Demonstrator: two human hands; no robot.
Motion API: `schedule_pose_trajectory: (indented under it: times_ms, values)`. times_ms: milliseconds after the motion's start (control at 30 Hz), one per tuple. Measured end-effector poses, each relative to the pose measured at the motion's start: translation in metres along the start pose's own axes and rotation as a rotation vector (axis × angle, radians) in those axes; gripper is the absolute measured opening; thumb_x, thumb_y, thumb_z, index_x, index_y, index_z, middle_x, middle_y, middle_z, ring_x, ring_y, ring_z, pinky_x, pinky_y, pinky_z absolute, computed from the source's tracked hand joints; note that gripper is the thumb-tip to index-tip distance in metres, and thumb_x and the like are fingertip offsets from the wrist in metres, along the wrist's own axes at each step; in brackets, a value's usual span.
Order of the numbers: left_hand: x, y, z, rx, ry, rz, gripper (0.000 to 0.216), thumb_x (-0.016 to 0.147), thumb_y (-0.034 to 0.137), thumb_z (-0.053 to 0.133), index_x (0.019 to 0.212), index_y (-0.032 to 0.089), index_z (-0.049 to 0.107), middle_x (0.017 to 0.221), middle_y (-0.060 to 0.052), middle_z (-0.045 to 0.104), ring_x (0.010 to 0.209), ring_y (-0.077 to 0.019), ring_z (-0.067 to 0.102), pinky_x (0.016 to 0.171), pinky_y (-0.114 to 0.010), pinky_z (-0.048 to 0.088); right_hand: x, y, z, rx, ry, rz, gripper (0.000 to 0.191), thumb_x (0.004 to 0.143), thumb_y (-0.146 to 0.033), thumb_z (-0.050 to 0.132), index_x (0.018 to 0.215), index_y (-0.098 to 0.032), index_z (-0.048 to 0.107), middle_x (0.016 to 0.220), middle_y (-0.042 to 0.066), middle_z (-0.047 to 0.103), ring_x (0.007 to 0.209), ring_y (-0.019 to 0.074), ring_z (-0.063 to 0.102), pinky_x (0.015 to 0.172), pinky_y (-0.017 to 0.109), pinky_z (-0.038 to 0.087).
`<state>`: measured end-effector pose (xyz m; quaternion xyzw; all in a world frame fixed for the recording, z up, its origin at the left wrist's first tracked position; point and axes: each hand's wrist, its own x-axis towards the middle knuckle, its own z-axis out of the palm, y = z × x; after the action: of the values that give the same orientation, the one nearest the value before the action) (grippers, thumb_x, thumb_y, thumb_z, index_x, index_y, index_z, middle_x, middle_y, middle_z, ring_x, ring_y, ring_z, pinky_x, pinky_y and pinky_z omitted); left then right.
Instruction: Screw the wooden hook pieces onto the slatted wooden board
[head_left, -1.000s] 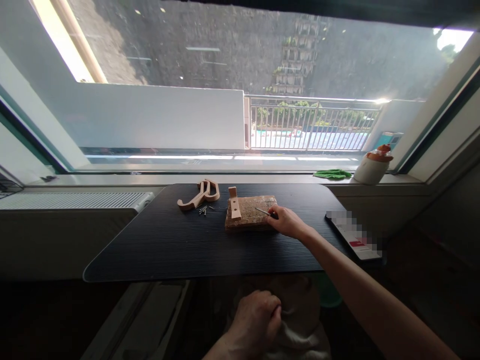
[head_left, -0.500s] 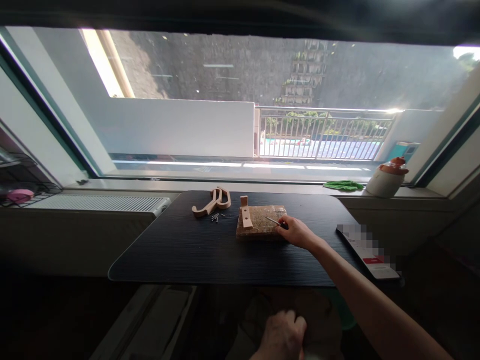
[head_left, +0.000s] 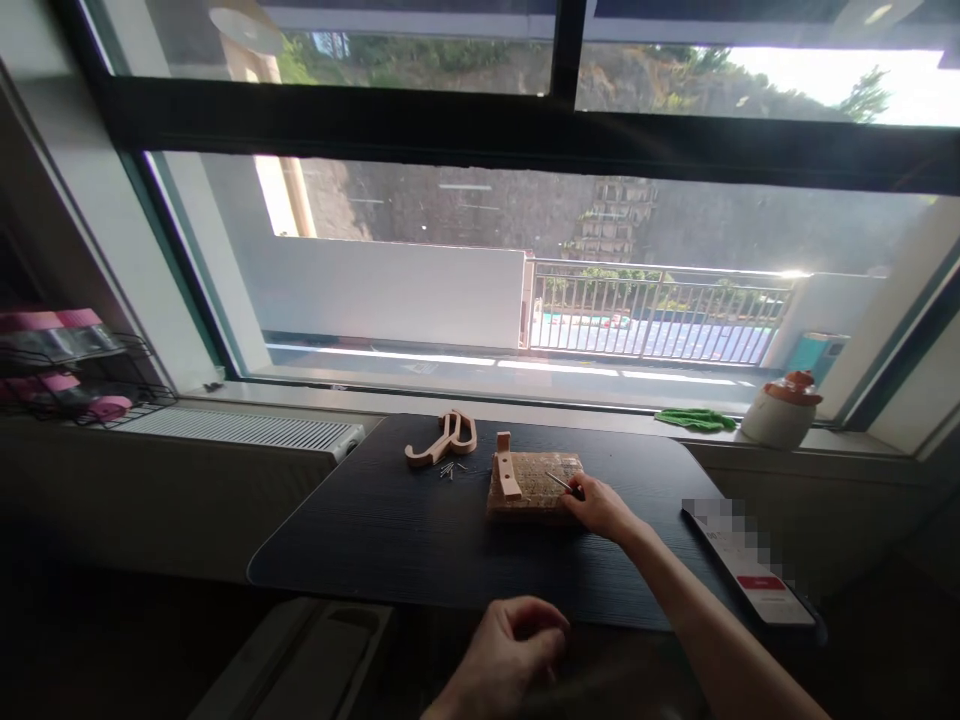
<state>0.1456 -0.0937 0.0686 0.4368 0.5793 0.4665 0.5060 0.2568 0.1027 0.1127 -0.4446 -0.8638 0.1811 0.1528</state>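
My right hand [head_left: 600, 505] is closed round a thin tool with a metal shaft and dark handle, which looks like a screwdriver [head_left: 556, 481]. Its shaft points left over a rough brown block [head_left: 546, 480], and the hand is at the block's right end. On the block's left end lies a small wooden bracket [head_left: 508, 470] with two dark holes and an upturned far end. My left hand [head_left: 517, 645] is raised by the table's near edge, its fingers loosely curled toward the thumb, with nothing seen in them.
Left of the block are a curved wooden hook [head_left: 442, 443] and several screws [head_left: 450, 470] on the dark table [head_left: 375, 540]. A phone [head_left: 757, 570] lies at the right edge. On the windowsill are a green cloth [head_left: 694, 420] and a white jar [head_left: 780, 412].
My view has tilted upward. My left hand has risen from below the table to its near edge and shifted left. My right hand still holds the screwdriver over the block.
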Motion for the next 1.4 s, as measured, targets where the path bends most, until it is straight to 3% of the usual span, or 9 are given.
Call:
schedule_pose_trajectory:
  times_ms: [100, 233, 400, 533, 633, 733, 967, 1167, 1400]
  values:
    - [0.015, 0.024, -0.046, -0.069, 0.311, 0.124, 0.030, 0.068, 0.037, 0.061, 0.088, 0.016, 0.066, 0.073, -0.002, 0.062, 0.060, -0.0098, 0.054, 0.061, -0.022, 0.045, 0.003, 0.002, 0.000, 0.006, -0.010, -0.016, 0.022, 0.078, -0.034, 0.048, 0.088, -0.018, 0.059, 0.081, 0.004, 0.064, 0.075, 0.0161, 0.057, 0.063, 0.023, 0.037]
    - [0.061, 0.041, -0.096, -0.066, 0.584, 0.207, 0.038, 0.065, 0.041, 0.062, 0.093, 0.016, 0.065, 0.084, -0.004, 0.065, 0.066, -0.0110, 0.056, 0.060, -0.022, 0.046, 0.013, 0.006, -0.007, 0.005, -0.016, -0.014, 0.022, 0.077, -0.035, 0.048, 0.086, -0.019, 0.061, 0.079, 0.004, 0.064, 0.073, 0.0169, 0.057, 0.061, 0.023, 0.036]
    - [0.123, 0.056, -0.117, 0.082, 0.602, 0.231, 0.041, 0.066, 0.043, 0.059, 0.093, 0.013, 0.065, 0.089, -0.008, 0.066, 0.077, -0.0169, 0.060, 0.064, -0.026, 0.047, 0.029, 0.013, -0.021, -0.007, 0.109, 0.084, 0.028, 0.081, -0.039, 0.043, 0.092, -0.021, 0.061, 0.080, 0.005, 0.065, 0.076, 0.0190, 0.059, 0.061, 0.024, 0.037]
    - [0.156, 0.065, -0.116, 0.129, 0.562, 0.299, 0.034, 0.073, 0.039, 0.053, 0.093, 0.014, 0.063, 0.099, -0.008, 0.064, 0.086, -0.0173, 0.059, 0.075, -0.027, 0.046, 0.036, 0.024, -0.016, -0.079, 0.138, 0.198, 0.041, 0.081, -0.051, 0.039, 0.101, -0.022, 0.059, 0.090, 0.009, 0.066, 0.083, 0.0230, 0.060, 0.061, 0.028, 0.038]
    - [0.171, 0.061, -0.112, 0.175, 0.554, 0.309, 0.030, 0.076, 0.039, 0.048, 0.088, 0.015, 0.061, 0.091, -0.007, 0.065, 0.081, -0.0172, 0.059, 0.075, -0.029, 0.045, 0.040, 0.032, -0.002, -0.117, 0.075, 0.302, 0.053, 0.078, -0.062, 0.034, 0.096, -0.019, 0.060, 0.089, 0.012, 0.066, 0.084, 0.0267, 0.060, 0.060, 0.031, 0.039]
    - [0.176, 0.053, -0.105, 0.218, 0.578, 0.296, 0.023, 0.077, 0.036, 0.047, 0.080, 0.017, 0.058, 0.082, -0.005, 0.065, 0.077, -0.0180, 0.059, 0.075, -0.031, 0.044, 0.046, 0.037, 0.008, -0.088, 0.053, 0.254, 0.054, 0.080, -0.063, 0.029, 0.090, -0.020, 0.060, 0.087, 0.011, 0.066, 0.083, 0.0258, 0.061, 0.060, 0.031, 0.039]
    - [0.139, 0.035, -0.082, 0.252, 0.620, 0.252, 0.022, 0.078, 0.036, 0.045, 0.082, 0.018, 0.058, 0.086, -0.005, 0.067, 0.081, -0.0184, 0.061, 0.077, -0.030, 0.045, 0.059, 0.030, -0.017, -0.109, 0.210, 0.174, 0.036, 0.080, -0.044, 0.043, 0.102, -0.019, 0.058, 0.097, 0.010, 0.063, 0.086, 0.0227, 0.058, 0.067, 0.030, 0.038]
    - [0.112, 0.019, -0.062, 0.257, 0.624, 0.358, 0.025, 0.076, 0.035, 0.049, 0.088, 0.017, 0.062, 0.095, -0.006, 0.065, 0.090, -0.0185, 0.059, 0.083, -0.030, 0.044, 0.005, 0.002, -0.013, 0.309, 0.072, -0.033, 0.035, 0.080, -0.048, 0.042, 0.088, -0.020, 0.061, 0.074, 0.002, 0.064, 0.067, 0.0152, 0.057, 0.056, 0.023, 0.037]
    - [0.092, 0.025, -0.049, 0.348, 0.559, 0.334, 0.024, 0.076, 0.035, 0.047, 0.082, 0.017, 0.063, 0.079, -0.003, 0.066, 0.076, -0.0165, 0.060, 0.072, -0.028, 0.046, -0.011, -0.034, -0.007, -0.030, -0.027, -0.021, 0.044, 0.063, -0.058, 0.057, 0.086, -0.021, 0.061, 0.083, 0.005, 0.065, 0.077, 0.0208, 0.058, 0.059, 0.026, 0.036]
